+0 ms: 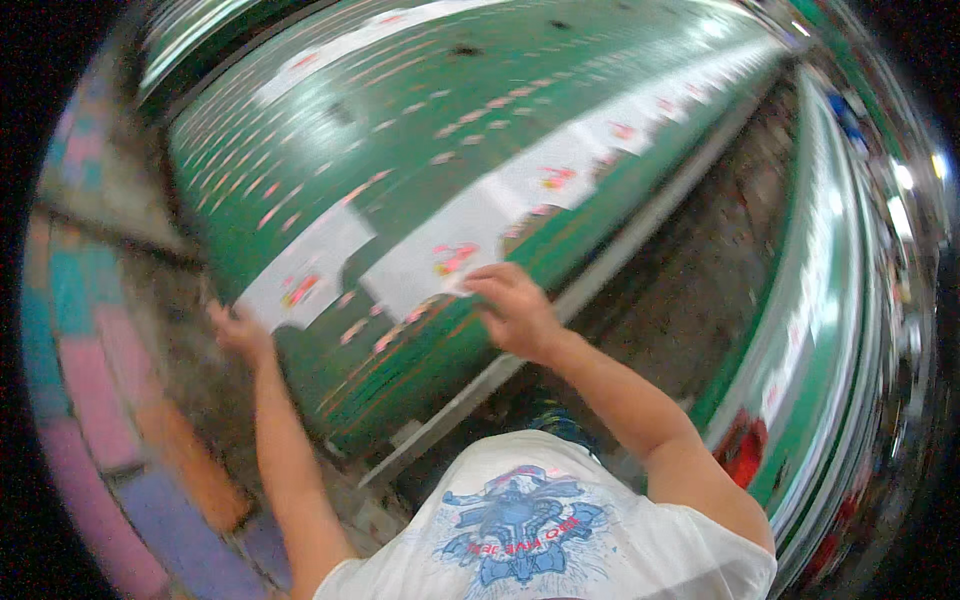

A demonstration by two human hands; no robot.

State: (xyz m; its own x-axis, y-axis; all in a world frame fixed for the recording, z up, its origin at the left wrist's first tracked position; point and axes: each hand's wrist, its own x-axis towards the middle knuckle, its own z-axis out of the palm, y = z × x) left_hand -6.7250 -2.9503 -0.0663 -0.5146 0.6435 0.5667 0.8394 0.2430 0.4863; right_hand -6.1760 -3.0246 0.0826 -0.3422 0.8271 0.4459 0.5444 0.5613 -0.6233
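Observation:
A white printed fabric piece [322, 248] with a small red and yellow print lies at the left end of a long green table [420, 200]. My left hand [242, 332] is at its outer edge, thumb and fingers closed on the corner, somewhat blurred. Just right of it lies a second white printed piece [405, 272], apart from the first by a strip of green. My right hand [515, 315] pinches this one's near right corner between thumb and fingertips. Both pieces lie mostly flat, with their prints facing up.
More white printed pieces [520, 185] run in a row toward the far right. Pinkish marks [500, 105] dot the green surface. A metal rail [640, 235] borders the near side, beside a dark aisle. Another green table [800, 330] stands right; coloured floor tiles [105, 370] lie left.

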